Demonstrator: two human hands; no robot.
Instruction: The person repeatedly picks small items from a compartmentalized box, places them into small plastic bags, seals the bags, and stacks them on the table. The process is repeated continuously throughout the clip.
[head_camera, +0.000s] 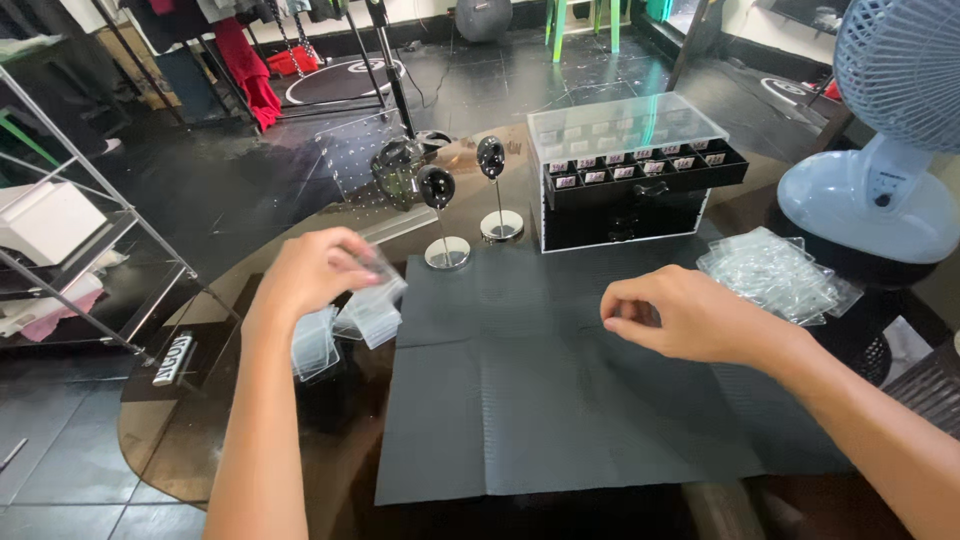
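Left hand: my left hand (315, 272) is curled around a small clear flat plastic case (383, 290), lifted just above the loose heap of clear plastic cases (345, 330) at the left edge of the black cloth mat (560, 400).
Right hand: my right hand (680, 315) hovers low over the mat, fingers pinched narrow; whether something tiny sits between them, I cannot tell.
Slip risk: the case I hold is smooth and thin, so I judge a loose grip could drop it onto the heap and scatter it.
Edge risk: the heap lies on the round brown glass surface (200, 420) near its rim; a nudge from my wrist might push cases onto the floor.
Stands: two slim metal stands with black oval heads (445, 215) rise just beyond my left hand; a reach forward could tip them.
Far pile: a second pile of clear cases (775, 275) rests beside the pale blue fan (890, 150), near the black drawer box with clear lid (630, 175); if the fan runs, I suspect light cases could shift.
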